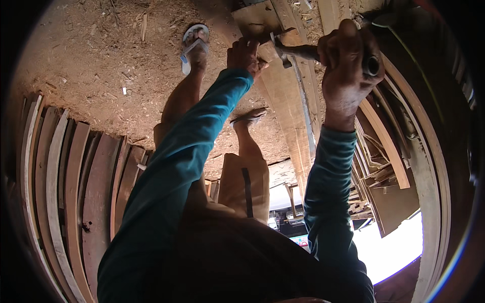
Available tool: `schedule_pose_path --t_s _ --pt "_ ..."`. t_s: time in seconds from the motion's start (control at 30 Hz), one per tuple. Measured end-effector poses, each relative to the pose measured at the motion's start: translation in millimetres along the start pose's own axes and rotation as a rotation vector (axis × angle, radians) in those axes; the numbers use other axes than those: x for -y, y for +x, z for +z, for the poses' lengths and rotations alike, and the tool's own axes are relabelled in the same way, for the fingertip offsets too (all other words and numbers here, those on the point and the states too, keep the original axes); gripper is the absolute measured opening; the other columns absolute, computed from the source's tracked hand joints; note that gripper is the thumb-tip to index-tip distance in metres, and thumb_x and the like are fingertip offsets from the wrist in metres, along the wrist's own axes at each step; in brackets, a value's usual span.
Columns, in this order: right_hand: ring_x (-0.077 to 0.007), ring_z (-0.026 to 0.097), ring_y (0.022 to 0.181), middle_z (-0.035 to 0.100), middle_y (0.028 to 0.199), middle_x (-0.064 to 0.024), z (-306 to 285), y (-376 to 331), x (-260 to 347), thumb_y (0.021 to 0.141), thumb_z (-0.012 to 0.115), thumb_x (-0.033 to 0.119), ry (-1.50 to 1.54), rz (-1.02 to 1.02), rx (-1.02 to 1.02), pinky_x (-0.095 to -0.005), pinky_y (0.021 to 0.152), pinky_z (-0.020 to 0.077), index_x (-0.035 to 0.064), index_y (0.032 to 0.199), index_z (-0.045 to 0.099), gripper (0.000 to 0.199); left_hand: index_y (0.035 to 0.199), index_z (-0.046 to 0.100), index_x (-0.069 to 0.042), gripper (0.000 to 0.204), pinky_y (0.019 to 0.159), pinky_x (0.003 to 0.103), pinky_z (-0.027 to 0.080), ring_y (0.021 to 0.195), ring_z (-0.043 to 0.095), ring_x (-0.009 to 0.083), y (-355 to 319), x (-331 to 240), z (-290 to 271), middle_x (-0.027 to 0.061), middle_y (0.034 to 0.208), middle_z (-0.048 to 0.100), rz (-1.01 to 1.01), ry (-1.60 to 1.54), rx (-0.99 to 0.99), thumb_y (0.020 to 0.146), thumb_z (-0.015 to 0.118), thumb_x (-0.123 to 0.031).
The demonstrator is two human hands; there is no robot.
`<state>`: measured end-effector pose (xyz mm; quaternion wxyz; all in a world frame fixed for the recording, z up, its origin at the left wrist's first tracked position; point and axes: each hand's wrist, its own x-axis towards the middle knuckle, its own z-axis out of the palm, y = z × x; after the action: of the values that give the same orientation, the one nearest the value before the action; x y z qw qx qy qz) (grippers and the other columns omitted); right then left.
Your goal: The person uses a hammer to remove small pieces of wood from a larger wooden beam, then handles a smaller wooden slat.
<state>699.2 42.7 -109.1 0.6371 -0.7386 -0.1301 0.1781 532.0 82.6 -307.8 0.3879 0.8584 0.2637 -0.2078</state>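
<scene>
Wood is everywhere: curved slats (65, 171) stacked at the lower left, sawdust floor (91, 60) above them. Just left of top centre, I see my left hand (245, 54) with fingers pinched together on something small against the long plank (285, 96); whether it is a nail I cannot tell. To its right, the hammer (303, 50) lies level, my right hand (348, 65) clamped round its handle. I judge the striking barely begun, with the plank's length untouched.

Sawdust-strewn dirt floor (91, 65), curved wooden planks (65, 192) stacked at both sides, bright daylight opening (394, 247)
</scene>
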Motion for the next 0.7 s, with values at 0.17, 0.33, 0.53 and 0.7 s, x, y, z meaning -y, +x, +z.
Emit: schedule_pose_path --t_s 0.17,0.33,0.53,0.7 --pt "-0.0084 0.037 0.047 0.05 0.062 -0.0016 24 50 -9 0.095 0.061 0.014 -0.105 0.081 -0.111 -0.0272 0.043 0.03 0.0069 0.078 0.061 0.019 0.126 0.055 -0.015 0.071 0.093 0.05 0.046 0.113 0.053 0.0368 3 -4 3 0.0157 0.125 0.053 -0.019 -0.022 0.065 0.067 0.089 -0.037" --pt "-0.0156 0.045 0.049 0.053 0.06 -0.0064 0 -6 34 0.099 0.053 0.023 -0.621 0.036 -0.18 -0.033 0.054 0.0427 0.0034 0.078 0.057 0.029 0.127 0.055 -0.015 0.069 0.091 0.047 0.047 0.113 0.053 0.0358 -13 3 1 0.0151 0.12 0.054 0.052 -0.01 -0.067 0.069 0.086 -0.035" --pt "-0.0131 0.035 0.046 0.035 0.05 -0.0026 -84 -55 -5 0.096 0.052 0.021 0.359 0.184 -0.309 -0.0317 0.052 0.0368 0.0068 0.066 0.045 0.034 0.127 0.055 -0.015 0.068 0.092 0.049 0.047 0.113 0.053 0.0364 -11 -9 0 0.0153 0.123 0.054 -0.007 0.043 -0.047 0.069 0.087 -0.033" --pt "-0.0139 0.032 0.046 0.032 0.05 -0.001 -96 -69 -17 0.099 0.047 0.022 0.335 0.174 -0.209 -0.0342 0.056 0.038 0.0054 0.073 0.051 0.031 0.148 0.039 -0.022 0.095 0.095 0.049 0.045 0.119 0.05 0.0358 -12 -22 2 0.0145 0.13 0.049 0.064 0.143 -0.069 0.068 0.088 -0.032"
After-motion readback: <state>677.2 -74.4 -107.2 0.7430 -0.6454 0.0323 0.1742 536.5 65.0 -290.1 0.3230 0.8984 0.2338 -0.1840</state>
